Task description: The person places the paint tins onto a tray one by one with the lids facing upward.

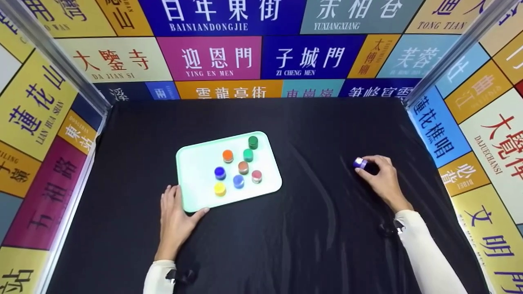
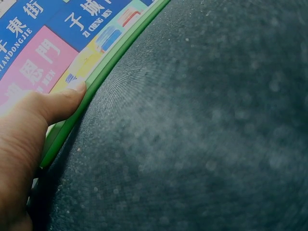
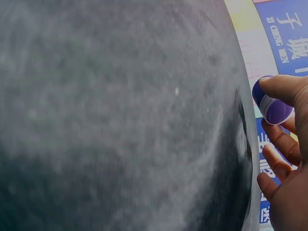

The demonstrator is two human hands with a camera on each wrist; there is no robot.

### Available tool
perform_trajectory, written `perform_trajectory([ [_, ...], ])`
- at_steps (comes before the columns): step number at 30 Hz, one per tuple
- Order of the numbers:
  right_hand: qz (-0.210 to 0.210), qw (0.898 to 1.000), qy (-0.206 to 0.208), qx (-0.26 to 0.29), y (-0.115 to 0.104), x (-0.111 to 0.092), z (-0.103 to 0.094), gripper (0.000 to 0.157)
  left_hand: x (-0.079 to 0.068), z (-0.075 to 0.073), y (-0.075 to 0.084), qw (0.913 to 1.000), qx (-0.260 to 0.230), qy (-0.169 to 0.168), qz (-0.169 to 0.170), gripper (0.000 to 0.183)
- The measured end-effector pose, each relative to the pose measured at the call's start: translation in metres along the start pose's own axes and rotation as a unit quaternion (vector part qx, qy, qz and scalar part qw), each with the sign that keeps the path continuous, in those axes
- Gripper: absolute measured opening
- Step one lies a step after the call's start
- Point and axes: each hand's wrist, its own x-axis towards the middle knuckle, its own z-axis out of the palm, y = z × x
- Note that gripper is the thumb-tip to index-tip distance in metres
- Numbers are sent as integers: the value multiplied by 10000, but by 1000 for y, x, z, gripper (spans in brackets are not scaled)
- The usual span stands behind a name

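Note:
My left hand (image 1: 175,218) grips the front left corner of a pale green tray (image 1: 192,163), its thumb on the front rim and its fingers along the left side. In the left wrist view the thumb (image 2: 67,101) lies over the tray's green rim (image 2: 108,65). Several small paint pots stand on the tray, among them a yellow pot (image 1: 220,189), an orange pot (image 1: 227,156) and a dark green pot (image 1: 253,142). Well to the right of the tray, my right hand (image 1: 384,179) pinches a purple paint pot (image 3: 278,109) between thumb and fingers. The pot is tilted on its side.
A black cloth (image 1: 310,245) with some creases covers the table. Printed panels with large characters stand around the back (image 1: 208,57) and both sides, joined by metal corner posts (image 1: 445,53).

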Motion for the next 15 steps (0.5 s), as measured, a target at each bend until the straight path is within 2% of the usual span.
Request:
perform_trajectory([
  [15,-422,9988,-189,139,-18,1,21,37,0,1,0,9999,28,102,119,112],
])
